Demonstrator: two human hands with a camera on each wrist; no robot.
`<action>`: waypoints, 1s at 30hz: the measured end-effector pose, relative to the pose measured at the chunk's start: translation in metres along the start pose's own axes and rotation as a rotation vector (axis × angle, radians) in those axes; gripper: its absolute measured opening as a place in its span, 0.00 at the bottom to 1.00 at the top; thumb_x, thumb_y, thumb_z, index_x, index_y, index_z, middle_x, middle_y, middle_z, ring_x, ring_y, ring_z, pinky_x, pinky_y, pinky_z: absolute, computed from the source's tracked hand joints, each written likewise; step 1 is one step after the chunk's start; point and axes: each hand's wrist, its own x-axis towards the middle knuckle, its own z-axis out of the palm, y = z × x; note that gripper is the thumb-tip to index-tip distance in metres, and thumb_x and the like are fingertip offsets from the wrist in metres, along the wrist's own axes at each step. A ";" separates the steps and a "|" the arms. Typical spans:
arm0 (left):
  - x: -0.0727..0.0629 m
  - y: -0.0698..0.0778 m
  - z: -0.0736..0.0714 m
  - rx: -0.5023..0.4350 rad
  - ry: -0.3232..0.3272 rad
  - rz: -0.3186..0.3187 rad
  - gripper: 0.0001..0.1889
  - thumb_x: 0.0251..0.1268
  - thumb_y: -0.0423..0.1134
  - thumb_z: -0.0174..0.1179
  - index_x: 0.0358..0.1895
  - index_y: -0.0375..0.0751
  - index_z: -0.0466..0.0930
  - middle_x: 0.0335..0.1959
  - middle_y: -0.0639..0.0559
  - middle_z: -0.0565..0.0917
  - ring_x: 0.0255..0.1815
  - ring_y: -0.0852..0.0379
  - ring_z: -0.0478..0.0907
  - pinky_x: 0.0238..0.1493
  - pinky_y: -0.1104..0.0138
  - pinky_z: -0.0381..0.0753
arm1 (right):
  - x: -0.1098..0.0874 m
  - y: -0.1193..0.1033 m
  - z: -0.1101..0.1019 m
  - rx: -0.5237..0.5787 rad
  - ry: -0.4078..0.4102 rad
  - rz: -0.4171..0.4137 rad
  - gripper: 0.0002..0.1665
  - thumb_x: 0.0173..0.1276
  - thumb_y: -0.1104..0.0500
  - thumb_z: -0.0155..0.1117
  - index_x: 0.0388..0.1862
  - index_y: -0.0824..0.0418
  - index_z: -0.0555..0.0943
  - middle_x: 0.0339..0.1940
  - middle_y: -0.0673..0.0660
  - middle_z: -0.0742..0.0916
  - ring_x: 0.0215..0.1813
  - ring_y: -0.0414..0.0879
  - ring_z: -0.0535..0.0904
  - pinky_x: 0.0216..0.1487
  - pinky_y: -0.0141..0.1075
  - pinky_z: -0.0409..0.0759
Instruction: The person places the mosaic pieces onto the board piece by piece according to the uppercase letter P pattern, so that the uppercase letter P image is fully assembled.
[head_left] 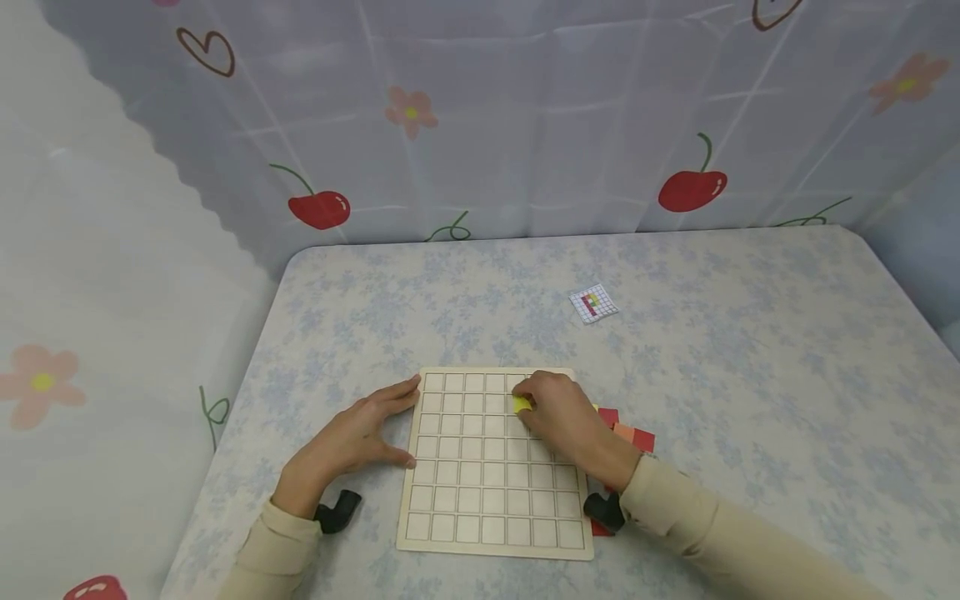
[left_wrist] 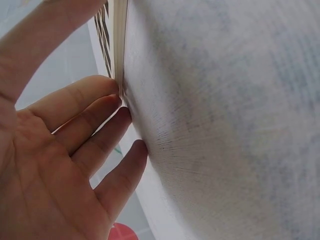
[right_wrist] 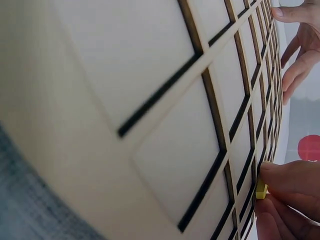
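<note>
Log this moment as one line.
left hand: touching grid board edge; right hand: pinching yellow tile at board; pattern card: beyond board

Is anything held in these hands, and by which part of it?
The right hand pinches a yellow tile by two opposite edges; the left hand only touches the board.

Before you: one rounded-corner table [head_left: 360, 308] with pale, blue-floral top. Lying on it, nearest you: one flat light-wood gridded board [head_left: 492, 474]; along its right edge, square red tiles [head_left: 643, 441] and orange, partly hidden; farther off, one small white grid-printed card [head_left: 593, 303].
</note>
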 end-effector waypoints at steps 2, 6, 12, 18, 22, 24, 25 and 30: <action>0.000 0.000 0.000 -0.001 -0.003 0.000 0.51 0.44 0.46 0.79 0.74 0.39 0.63 0.79 0.53 0.54 0.77 0.44 0.54 0.64 0.45 0.68 | 0.001 -0.001 0.001 0.003 0.004 -0.004 0.13 0.58 0.71 0.71 0.43 0.63 0.89 0.39 0.55 0.86 0.38 0.44 0.79 0.41 0.38 0.81; 0.001 0.000 0.000 -0.002 -0.008 0.006 0.51 0.45 0.47 0.79 0.74 0.39 0.62 0.79 0.53 0.54 0.77 0.44 0.54 0.64 0.45 0.68 | 0.003 -0.002 0.003 0.017 0.010 -0.017 0.11 0.57 0.71 0.72 0.40 0.63 0.89 0.39 0.55 0.87 0.41 0.47 0.82 0.44 0.39 0.82; 0.000 0.000 0.000 0.010 -0.003 0.008 0.51 0.45 0.46 0.79 0.74 0.39 0.63 0.79 0.53 0.54 0.77 0.44 0.54 0.63 0.45 0.69 | 0.005 -0.003 0.006 0.015 0.007 -0.021 0.12 0.58 0.71 0.72 0.41 0.64 0.89 0.39 0.54 0.86 0.42 0.47 0.83 0.44 0.38 0.82; 0.001 0.000 0.001 -0.003 0.002 -0.002 0.51 0.43 0.46 0.80 0.74 0.40 0.63 0.79 0.55 0.54 0.77 0.45 0.54 0.64 0.45 0.68 | 0.004 -0.003 0.007 0.007 0.014 -0.019 0.12 0.58 0.70 0.72 0.42 0.63 0.89 0.39 0.53 0.86 0.42 0.47 0.83 0.43 0.38 0.82; 0.001 0.000 0.001 -0.010 0.001 -0.003 0.51 0.43 0.45 0.80 0.74 0.39 0.63 0.79 0.54 0.54 0.77 0.45 0.54 0.65 0.45 0.67 | 0.002 -0.001 0.006 -0.002 0.016 -0.030 0.12 0.58 0.69 0.72 0.43 0.62 0.89 0.41 0.54 0.86 0.43 0.47 0.83 0.44 0.39 0.82; 0.001 0.001 0.002 -0.012 0.000 -0.003 0.51 0.43 0.45 0.80 0.74 0.39 0.63 0.79 0.53 0.54 0.77 0.44 0.53 0.65 0.44 0.67 | 0.000 0.000 0.005 -0.017 0.020 -0.039 0.12 0.58 0.69 0.72 0.43 0.62 0.89 0.41 0.54 0.86 0.44 0.47 0.83 0.44 0.39 0.82; 0.001 0.001 0.002 -0.013 -0.001 -0.004 0.51 0.43 0.45 0.80 0.74 0.38 0.63 0.79 0.53 0.54 0.77 0.44 0.53 0.65 0.44 0.66 | -0.001 0.001 0.004 -0.022 0.025 -0.041 0.12 0.58 0.69 0.72 0.42 0.62 0.89 0.41 0.54 0.86 0.45 0.47 0.83 0.45 0.40 0.82; 0.000 0.001 0.001 -0.001 -0.001 -0.007 0.51 0.44 0.45 0.79 0.74 0.38 0.63 0.79 0.52 0.54 0.77 0.44 0.53 0.65 0.44 0.66 | -0.009 0.007 -0.005 -0.033 0.042 -0.019 0.13 0.58 0.69 0.70 0.43 0.63 0.88 0.43 0.55 0.87 0.49 0.50 0.82 0.48 0.43 0.81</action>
